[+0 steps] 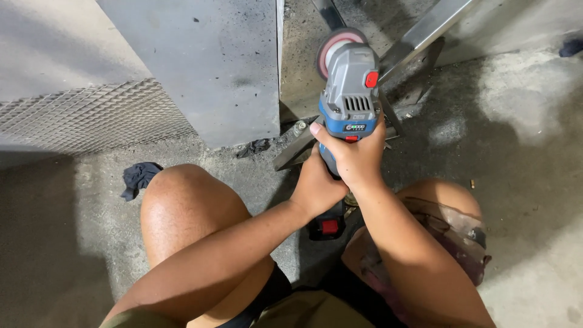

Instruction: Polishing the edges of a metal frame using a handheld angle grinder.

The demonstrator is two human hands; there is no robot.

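Observation:
I hold a cordless angle grinder (349, 91) with a grey and blue body, a red button and a round disc (333, 45) at its far end. My right hand (355, 155) wraps the body just behind the blue band. My left hand (316, 188) grips the handle lower down, above the black battery with a red latch (328, 226). The disc sits near a metal bar (425, 30) that slants up to the right. My bare knees frame the tool on both sides.
A grey metal panel (206, 67) stands upright at the left, with expanded mesh (85, 115) beside it. Dark rags (138, 177) lie on the concrete floor (522, 152). Flat metal strips (291, 155) rest under the grinder.

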